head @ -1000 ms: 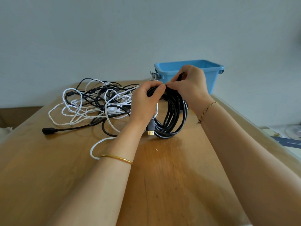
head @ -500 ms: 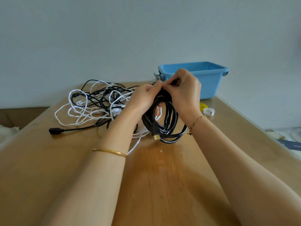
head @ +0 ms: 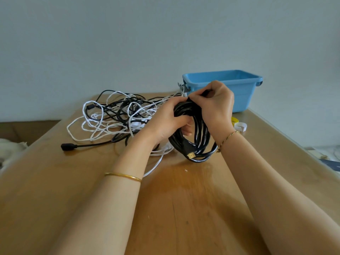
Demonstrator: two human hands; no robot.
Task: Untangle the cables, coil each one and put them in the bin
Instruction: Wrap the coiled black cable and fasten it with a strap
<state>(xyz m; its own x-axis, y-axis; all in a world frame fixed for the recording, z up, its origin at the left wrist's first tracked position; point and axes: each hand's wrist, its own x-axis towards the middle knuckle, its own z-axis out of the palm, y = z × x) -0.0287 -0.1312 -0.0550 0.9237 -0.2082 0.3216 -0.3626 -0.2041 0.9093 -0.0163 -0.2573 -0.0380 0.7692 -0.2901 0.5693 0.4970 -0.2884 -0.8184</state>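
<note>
So we've got both hands on the black coil [head: 193, 133] right now, held up on edge in the middle of the wooden table [head: 184, 208], with its lowest loops touching or just about touching the tabletop. Our left hand [head: 165, 120] is curled shut around the left side of the bundle, fingers threaded through the middle of the loops. Our right hand [head: 215, 105] is closed over the top, thumb and fingertips pinching something black up there, a strap or the cable's end, we honestly can't tell which. A gold-tipped plug [head: 190, 154] hangs at the near bottom of the coil. Off to the left and a bit farther back sits the rest of the mess, a tangle of white and black cables [head: 114, 116] all looped through each other, with one black lead ending in a chunky black connector [head: 68, 146] that pokes out toward the near left. A white cable [head: 156, 163] trails out from under our left wrist toward us. The blue bin [head: 242, 96] is at the far right of the table, just behind our right hand, which blocks its near left corner. Some small yellow and white bits [head: 239, 125] sit beside our right wrist, partly hidden. Gold bangle [head: 123, 176] on the left wrist, thin bracelet [head: 228, 138] on the right.
</note>
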